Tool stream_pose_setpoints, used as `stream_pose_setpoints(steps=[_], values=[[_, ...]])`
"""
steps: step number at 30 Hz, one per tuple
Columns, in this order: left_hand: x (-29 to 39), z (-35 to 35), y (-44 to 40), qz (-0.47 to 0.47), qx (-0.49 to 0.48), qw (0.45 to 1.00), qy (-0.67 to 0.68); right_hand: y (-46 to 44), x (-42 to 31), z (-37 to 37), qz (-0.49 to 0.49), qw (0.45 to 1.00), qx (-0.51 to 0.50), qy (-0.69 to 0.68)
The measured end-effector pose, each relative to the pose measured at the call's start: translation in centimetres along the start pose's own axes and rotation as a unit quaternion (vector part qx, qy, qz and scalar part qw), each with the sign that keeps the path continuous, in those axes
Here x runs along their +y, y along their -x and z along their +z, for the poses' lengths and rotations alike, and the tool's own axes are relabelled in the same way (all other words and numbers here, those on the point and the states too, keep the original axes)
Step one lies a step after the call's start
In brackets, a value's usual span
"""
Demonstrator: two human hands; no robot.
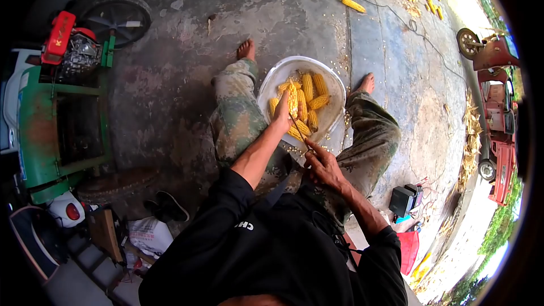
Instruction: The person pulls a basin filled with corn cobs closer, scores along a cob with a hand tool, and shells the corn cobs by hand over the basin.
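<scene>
My left hand (281,114) is closed around a yellow corn cob (292,101) above a round, pale basin (271,77). Fingers curled, my right hand (322,163) grips a thin, dark, rod-like tool (300,130); its handle is hidden in the fist. The rod's far end reaches up to the left hand, close to the lower end of the held cob. More corn cobs (307,87) lie in the basin, which stands on the floor between my legs. Loose kernels are scattered near its rim.
A green machine with a red engine (59,38) and a black wheel (116,21) stand at left. One corn cob (353,4) lies beyond the basin, near a cable (412,25); more are piled at upper right. Dark shoes (168,206) and a black box (402,201) sit nearby.
</scene>
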State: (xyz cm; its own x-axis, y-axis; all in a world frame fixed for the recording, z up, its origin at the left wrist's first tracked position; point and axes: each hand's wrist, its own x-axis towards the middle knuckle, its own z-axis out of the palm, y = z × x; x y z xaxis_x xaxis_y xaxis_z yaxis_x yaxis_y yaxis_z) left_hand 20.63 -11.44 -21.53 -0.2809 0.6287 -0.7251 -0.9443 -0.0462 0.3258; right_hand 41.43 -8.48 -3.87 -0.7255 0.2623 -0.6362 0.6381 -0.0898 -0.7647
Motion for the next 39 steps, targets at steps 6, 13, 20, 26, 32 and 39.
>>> stream_pose_setpoints(steps=[6,13,20,26,32,39], values=[[0.1,0.5,0.3,0.016,0.013,1.0,0.021,0.0,0.3,0.0,0.017,0.997,0.037,-0.072],[0.3,0.2,0.6,0.034,-0.01,0.999,0.022,-0.2,0.2,-0.3,0.007,0.998,0.02,-0.053],[0.7,0.4,0.8,0.025,0.01,1.0,0.009,-0.4,-0.2,0.2,0.01,0.999,0.017,-0.049],[0.4,0.2,0.8,0.081,0.006,0.996,-0.028,-0.5,-0.1,-0.1,0.01,0.999,0.007,-0.044],[0.1,-0.3,0.3,0.099,0.03,0.992,-0.067,-0.9,-0.9,-0.3,0.027,0.996,-0.015,-0.082],[-1.5,-1.8,-1.3,0.033,0.107,0.972,-0.207,-4.4,2.1,-0.1,0.067,0.986,-0.018,-0.153]])
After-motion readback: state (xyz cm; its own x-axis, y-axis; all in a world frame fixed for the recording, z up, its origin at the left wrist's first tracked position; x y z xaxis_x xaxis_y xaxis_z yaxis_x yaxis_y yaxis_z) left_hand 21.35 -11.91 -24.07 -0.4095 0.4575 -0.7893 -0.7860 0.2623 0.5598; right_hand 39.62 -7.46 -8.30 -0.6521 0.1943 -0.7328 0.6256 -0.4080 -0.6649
